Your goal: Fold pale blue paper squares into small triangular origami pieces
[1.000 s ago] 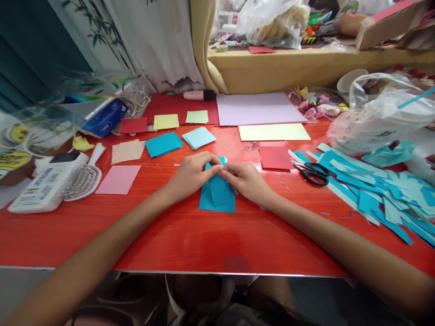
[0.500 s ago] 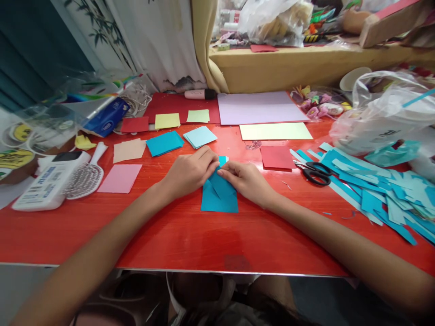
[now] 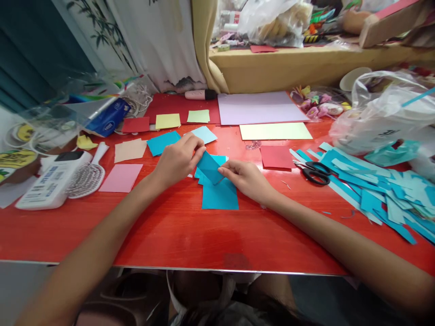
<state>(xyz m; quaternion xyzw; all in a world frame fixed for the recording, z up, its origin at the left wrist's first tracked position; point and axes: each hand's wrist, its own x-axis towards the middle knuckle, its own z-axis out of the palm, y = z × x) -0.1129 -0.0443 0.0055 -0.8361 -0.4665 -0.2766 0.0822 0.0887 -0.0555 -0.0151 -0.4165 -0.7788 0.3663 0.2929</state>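
Note:
A small blue paper piece is stretched between my two hands, held at a slant above the table. My left hand pinches its upper left corner, and my right hand pinches the lower right one. Beneath it lie more blue paper squares, the front one flat and partly covered. Just behind my left hand sit a stack of blue squares and a pale blue stack, each partly hidden by the fingers.
Black-handled scissors and a heap of blue paper strips lie at right. Red squares rest near the scissors. A pink square, a hairbrush and a white bottle are at left. A lilac sheet lies at the back.
My left hand has moved left and slightly up, away from the right hand. The blue paper between them now shows spread out and tilted. My right hand stays nearly in place.

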